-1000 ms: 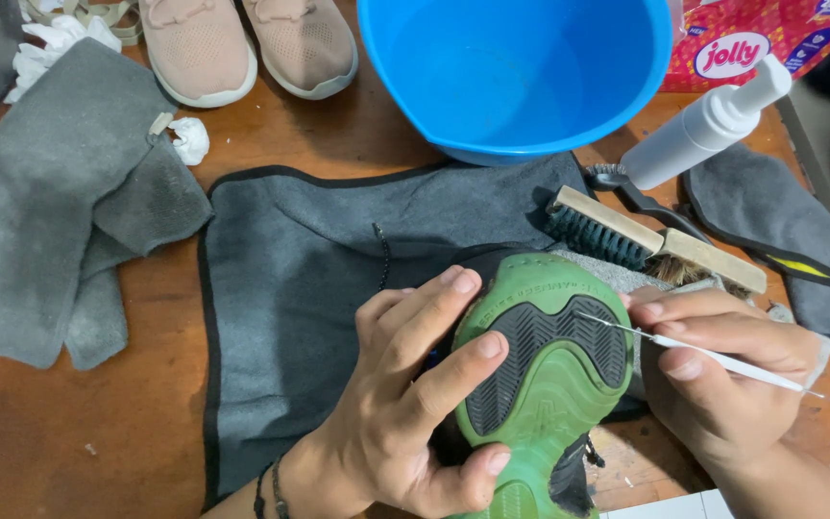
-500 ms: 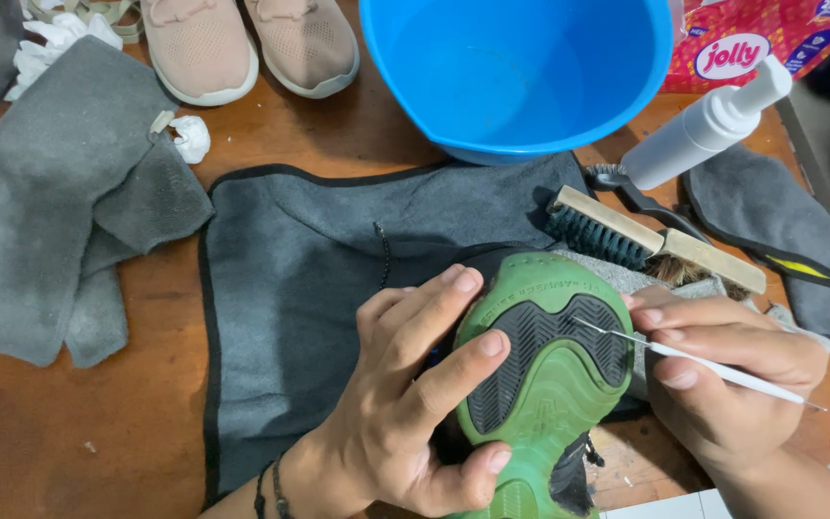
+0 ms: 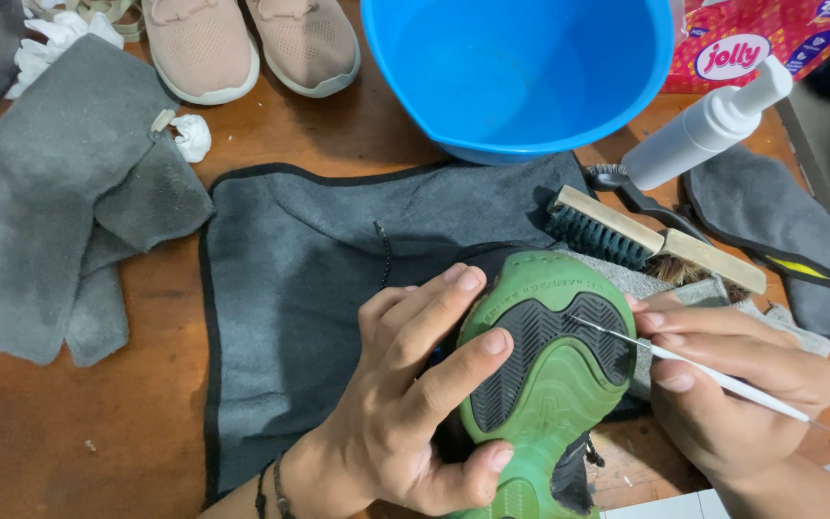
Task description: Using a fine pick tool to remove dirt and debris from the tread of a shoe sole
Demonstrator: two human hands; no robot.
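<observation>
A green shoe (image 3: 554, 384) lies sole-up over a dark grey mat (image 3: 300, 288). Its sole has black tread panels. My left hand (image 3: 405, 404) grips the shoe from the left, fingers spread across the sole and thumb under its lower edge. My right hand (image 3: 737, 384) is shut on a thin white pick tool (image 3: 713, 373). The tool's metal tip rests on the black tread near the toe end of the sole.
A blue plastic basin (image 3: 521, 72) stands at the back. Two wooden brushes (image 3: 655, 240) and a white pump bottle (image 3: 703, 125) lie right of it. A pair of pink shoes (image 3: 252, 43) sits at the back left, grey cloths (image 3: 60, 192) at left, a tissue pack (image 3: 761, 43) top right.
The pick tool has shifted slightly along the tread near the toe. My left hand and the shoe have stayed in place.
</observation>
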